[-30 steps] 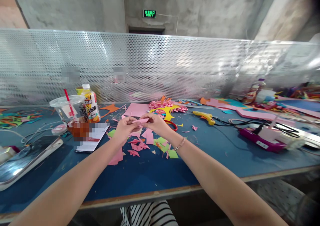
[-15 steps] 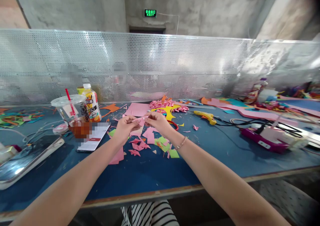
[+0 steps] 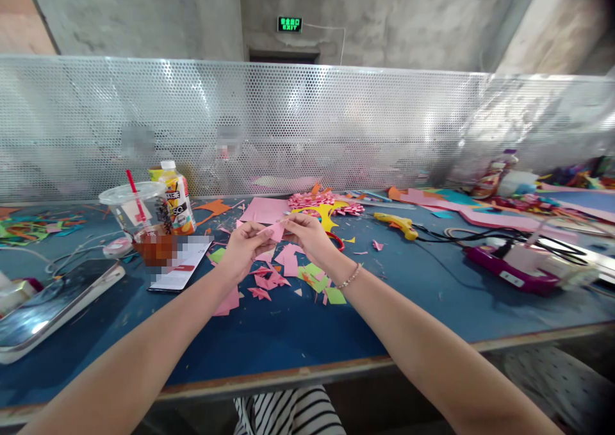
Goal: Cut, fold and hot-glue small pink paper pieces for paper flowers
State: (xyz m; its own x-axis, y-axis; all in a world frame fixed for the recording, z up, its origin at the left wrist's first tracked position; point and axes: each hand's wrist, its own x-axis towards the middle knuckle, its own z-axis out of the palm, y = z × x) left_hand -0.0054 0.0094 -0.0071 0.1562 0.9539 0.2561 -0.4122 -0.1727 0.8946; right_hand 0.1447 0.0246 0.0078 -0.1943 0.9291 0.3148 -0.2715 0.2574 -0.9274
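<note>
A small piece of pink paper (image 3: pixel 276 232) is held up over the table between both hands. My left hand (image 3: pixel 245 246) pinches its left side between thumb and fingers. On the other side, my right hand (image 3: pixel 305 233), with a bracelet at the wrist, grips the paper's upper right edge with its fingertips. Below the hands lie pink paper pieces (image 3: pixel 289 260), folded pink scraps (image 3: pixel 262 284) and green paper scraps (image 3: pixel 335 295). Behind the hands is a larger pink sheet (image 3: pixel 263 209), beside a yellow cut-out sheet (image 3: pixel 327 214).
To the left stand a plastic cup (image 3: pixel 139 217) with a red straw and a bottle (image 3: pixel 177 198), near a phone (image 3: pixel 57 303). A yellow glue gun (image 3: pixel 396 225) and a purple power strip (image 3: pixel 512 270) with cables lie right. A perforated metal screen (image 3: pixel 307 127) borders the back.
The pink paper has turned between my fingers and now shows more of its flat face. Both hands stay in nearly the same place.
</note>
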